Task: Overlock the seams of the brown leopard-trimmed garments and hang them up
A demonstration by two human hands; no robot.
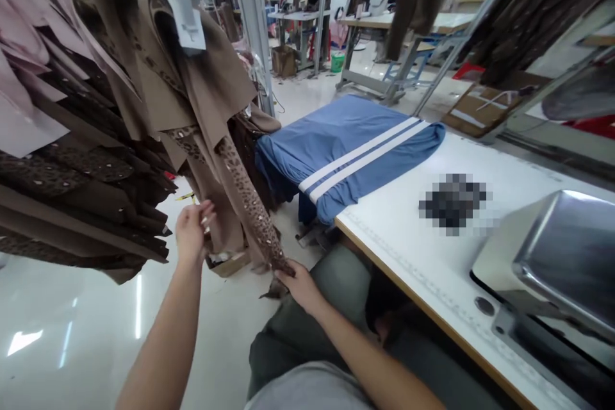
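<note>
A brown garment [206, 86] hangs at the left, with a long leopard-print panel [245, 195] running down from it. My right hand [298, 283] is closed on the lower end of this panel, above my right thigh. To the left of it, my left hand [192, 230] is raised beside the hanging brown cloth. Its fingers are slightly bent and apart, a little blurred, and I see nothing held in them. Whether the fingertips touch the cloth is not clear.
More brown and pink garments [72, 166] hang at the left. Blue fabric with white stripes [336, 147] drapes over the far end of the white worktable [384, 218]. A sewing machine [557, 256] stands at the right. A cardboard box [230, 264] sits on the floor beyond my hands.
</note>
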